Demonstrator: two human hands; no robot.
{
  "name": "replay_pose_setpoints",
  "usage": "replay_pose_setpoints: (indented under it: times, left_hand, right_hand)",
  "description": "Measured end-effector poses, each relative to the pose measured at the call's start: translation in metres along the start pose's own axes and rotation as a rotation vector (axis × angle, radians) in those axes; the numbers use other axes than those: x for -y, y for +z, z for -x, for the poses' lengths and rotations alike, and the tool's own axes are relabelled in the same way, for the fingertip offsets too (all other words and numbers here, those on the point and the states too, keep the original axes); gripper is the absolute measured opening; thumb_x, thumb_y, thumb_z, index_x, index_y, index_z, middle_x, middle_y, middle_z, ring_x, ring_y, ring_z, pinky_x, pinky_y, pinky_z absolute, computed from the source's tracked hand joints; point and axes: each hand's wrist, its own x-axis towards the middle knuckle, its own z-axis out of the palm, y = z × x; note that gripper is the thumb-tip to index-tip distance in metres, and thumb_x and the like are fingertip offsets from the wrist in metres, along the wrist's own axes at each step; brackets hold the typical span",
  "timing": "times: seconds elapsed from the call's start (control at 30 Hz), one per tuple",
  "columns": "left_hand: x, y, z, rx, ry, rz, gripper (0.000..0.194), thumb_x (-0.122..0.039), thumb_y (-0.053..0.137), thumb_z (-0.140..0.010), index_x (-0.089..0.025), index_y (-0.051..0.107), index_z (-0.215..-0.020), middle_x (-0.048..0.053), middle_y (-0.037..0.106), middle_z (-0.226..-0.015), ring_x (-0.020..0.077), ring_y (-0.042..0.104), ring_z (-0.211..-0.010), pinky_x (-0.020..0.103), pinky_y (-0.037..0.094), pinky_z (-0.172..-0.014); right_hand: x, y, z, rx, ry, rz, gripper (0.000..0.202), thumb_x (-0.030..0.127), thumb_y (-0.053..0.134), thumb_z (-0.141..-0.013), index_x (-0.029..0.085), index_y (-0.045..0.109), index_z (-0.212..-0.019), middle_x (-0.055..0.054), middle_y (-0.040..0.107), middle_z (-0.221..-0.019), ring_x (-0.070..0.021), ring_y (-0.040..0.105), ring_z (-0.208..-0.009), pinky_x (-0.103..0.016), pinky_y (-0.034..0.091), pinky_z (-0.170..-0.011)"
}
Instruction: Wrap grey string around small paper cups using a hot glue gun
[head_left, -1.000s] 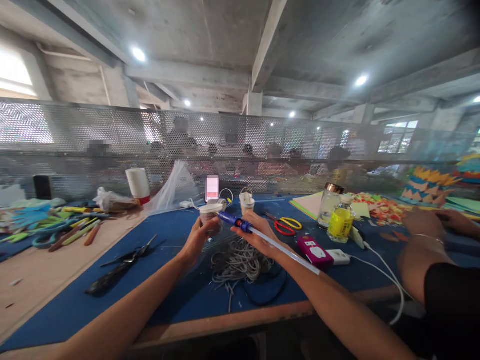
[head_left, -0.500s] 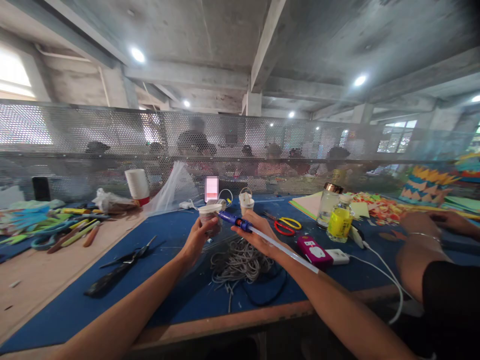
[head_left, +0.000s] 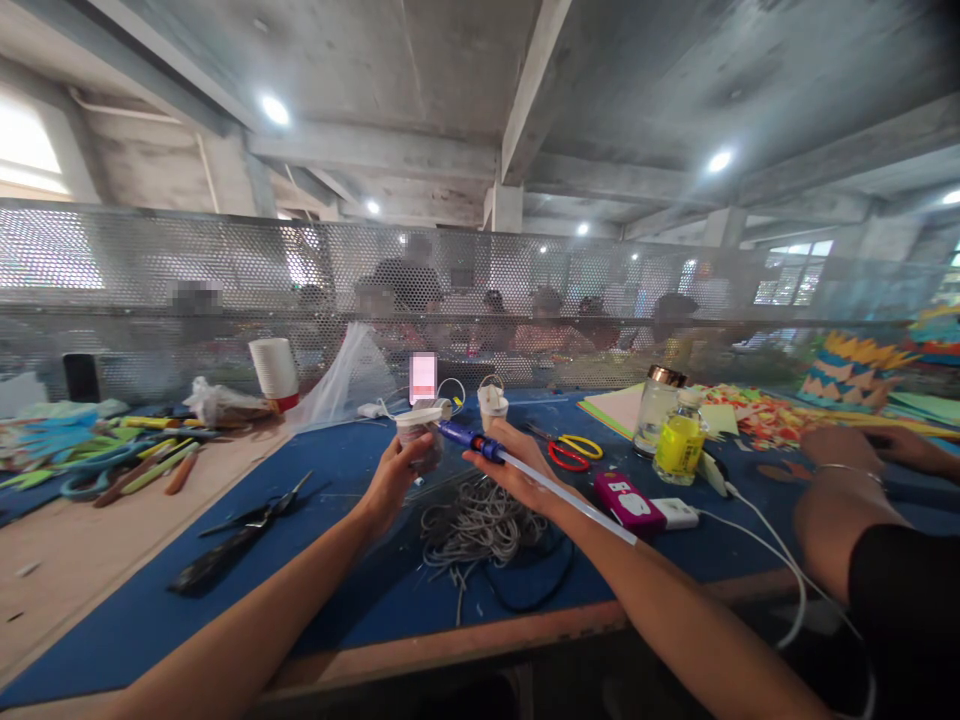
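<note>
My left hand [head_left: 397, 478] is closed around a small white paper cup [head_left: 411, 428], whose rim is tilted. In my right hand [head_left: 517, 465] is a blue glue gun [head_left: 469, 438], with a long clear glue stick [head_left: 574, 500] coming out of its back end over my forearm. The gun's front end points left and meets the cup near its rim; whether they touch I cannot tell. Beneath my hands lies a tangled heap of grey cord [head_left: 484, 530]. A second small white cup [head_left: 493, 405] with a loop handle stands just behind my right hand.
Red-and-yellow scissors [head_left: 574, 453], a purple box [head_left: 628, 502], a yellow bottle [head_left: 680, 445] and a glass jar [head_left: 654, 410] stand to the right. A co-worker's arm [head_left: 844, 500] rests farther right. Black-handled snips [head_left: 240, 535] lie left; stacked cups [head_left: 274, 372] and a phone [head_left: 424, 378] stand behind.
The cup in my left hand has tipped slightly, while the glue gun stays almost still. A person behind the mesh screen has shifted.
</note>
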Motion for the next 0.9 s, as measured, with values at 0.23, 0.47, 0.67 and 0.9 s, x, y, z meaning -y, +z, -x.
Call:
replay_pose_setpoints:
  times: [0.23,0.47,0.67,0.9]
  left_hand:
    - [-0.0005,-0.0010,0.0004,0.019,-0.010,0.012,0.050,-0.046,0.083,-0.074,-0.019,0.071,-0.114,0.009,0.074,-0.109,0.0235,0.067,-0.095,0.036,0.053,-0.082]
    - [-0.0020,-0.0013,0.0008,0.031,-0.016,0.010,0.050,-0.046,0.082,-0.074,-0.019,0.071,-0.115,0.010,0.075,-0.109,0.0247,0.068,-0.096,0.037,0.053,-0.081]
    - [-0.0039,0.0004,0.0031,0.034,-0.024,0.020,0.049,-0.047,0.082,-0.074,-0.019,0.072,-0.113,0.009,0.075,-0.106,0.0239,0.068,-0.093,0.036,0.053,-0.080]
    - [-0.0035,-0.0005,0.0020,0.056,-0.028,0.034,0.049,-0.045,0.081,-0.075,-0.018,0.072,-0.115,0.009,0.075,-0.107,0.0230,0.067,-0.093,0.036,0.053,-0.081]
  right_hand:
    - [0.0014,-0.0012,-0.0012,-0.010,0.024,-0.018,0.035,0.050,0.064,-0.100,0.022,0.054,-0.082,0.000,0.056,-0.087,-0.0139,0.054,-0.072,-0.026,0.041,-0.065]
    - [0.0014,-0.0016,-0.0012,-0.007,0.045,0.007,0.034,0.050,0.063,-0.100,0.022,0.055,-0.083,0.000,0.057,-0.087,-0.0138,0.053,-0.071,-0.026,0.042,-0.066]
    - [0.0014,-0.0022,-0.0014,-0.010,0.036,-0.013,0.034,0.050,0.061,-0.101,0.022,0.054,-0.083,-0.001,0.056,-0.088,-0.0148,0.056,-0.076,-0.026,0.043,-0.069]
    - [-0.0028,0.0006,-0.0014,-0.031,0.047,-0.030,0.034,0.050,0.064,-0.100,0.022,0.056,-0.082,-0.001,0.056,-0.088,-0.0153,0.056,-0.074,-0.027,0.043,-0.069]
